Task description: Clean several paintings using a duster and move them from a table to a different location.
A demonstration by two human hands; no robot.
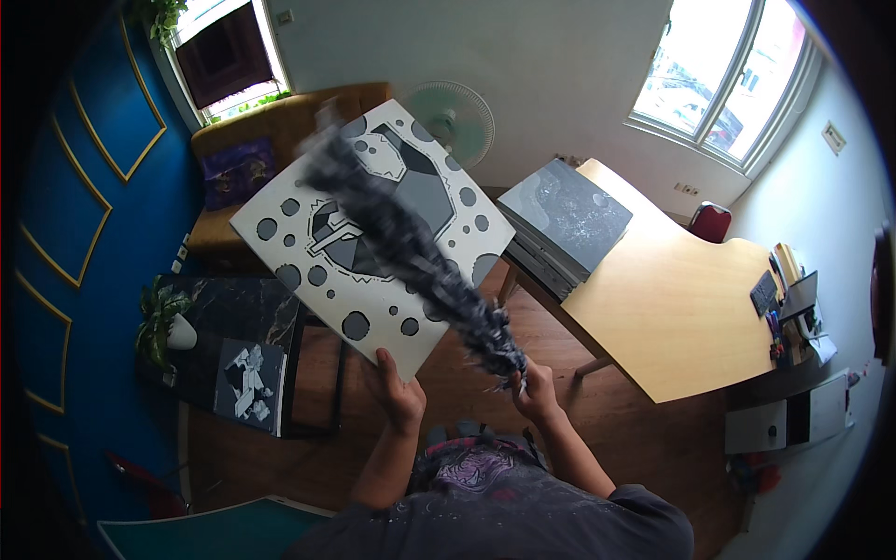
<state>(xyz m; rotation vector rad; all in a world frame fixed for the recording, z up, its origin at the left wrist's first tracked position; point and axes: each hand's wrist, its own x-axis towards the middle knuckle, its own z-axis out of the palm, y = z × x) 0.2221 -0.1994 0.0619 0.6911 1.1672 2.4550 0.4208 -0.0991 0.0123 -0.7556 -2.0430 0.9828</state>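
My left hand [399, 395] grips the lower corner of a painted canvas [357, 297], thumb on its face. The canvas is held tilted in the air and bears a black, grey and white design with grey spots. In my right hand [537, 393] is the end of a dark, shaggy feather duster [427, 269]. The duster lies diagonally across the front of the canvas, blurred at its far end, and hides part of the design. Whether it touches the surface I cannot tell.
A stack of canvases [567, 210] sits on the wooden desk [679, 315] to the right. On the left, a black marble-patterned table [231, 301] carries another painting [248, 385] and a potted plant [180, 332]. Beyond stand a brown sofa [294, 119] and a fan [472, 115].
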